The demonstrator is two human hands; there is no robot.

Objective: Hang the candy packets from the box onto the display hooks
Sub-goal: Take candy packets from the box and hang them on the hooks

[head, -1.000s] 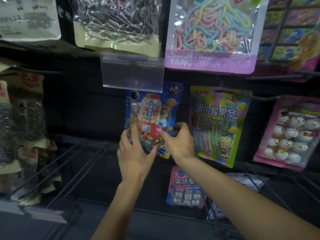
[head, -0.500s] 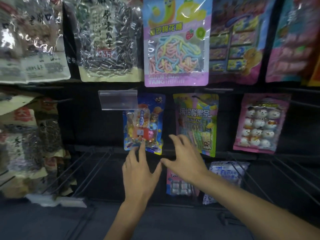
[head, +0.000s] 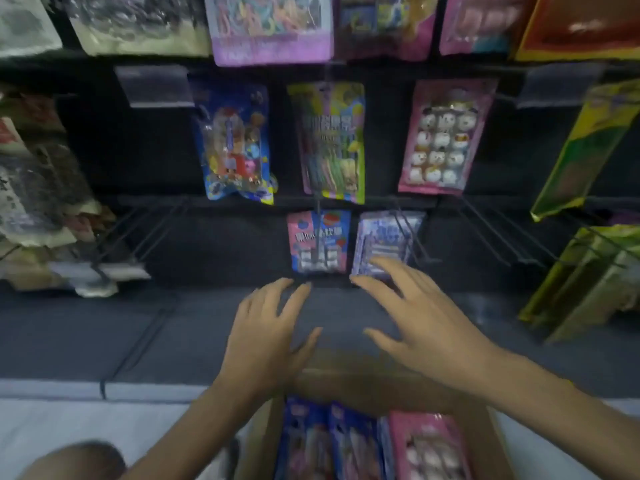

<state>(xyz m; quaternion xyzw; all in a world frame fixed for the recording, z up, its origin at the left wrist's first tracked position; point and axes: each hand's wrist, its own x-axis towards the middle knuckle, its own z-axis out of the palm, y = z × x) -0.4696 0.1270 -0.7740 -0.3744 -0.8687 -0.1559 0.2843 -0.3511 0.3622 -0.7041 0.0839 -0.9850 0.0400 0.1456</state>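
A blue candy packet [head: 233, 143] with a toy gumball machine hangs from a display hook, free of both hands. My left hand [head: 265, 336] and my right hand [head: 420, 320] hover with spread fingers and hold nothing, well below that packet and just above a cardboard box [head: 367, 382]. Inside the box stand blue packets [head: 325, 441] and a pink packet [head: 426, 445]. The view is blurred by motion.
On neighbouring hooks hang a yellow-pink strip candy packet [head: 329, 143], a pink marshmallow packet [head: 443, 136] and two small packets [head: 318, 240] lower down. Bare wire hooks [head: 149, 223] jut out at left and right. Green-yellow bags [head: 588, 282] crowd the right side.
Both hands have let go of the blue packet, which stays hanging, and have dropped down toward the box. The view has tilted downward, bringing the box into sight.
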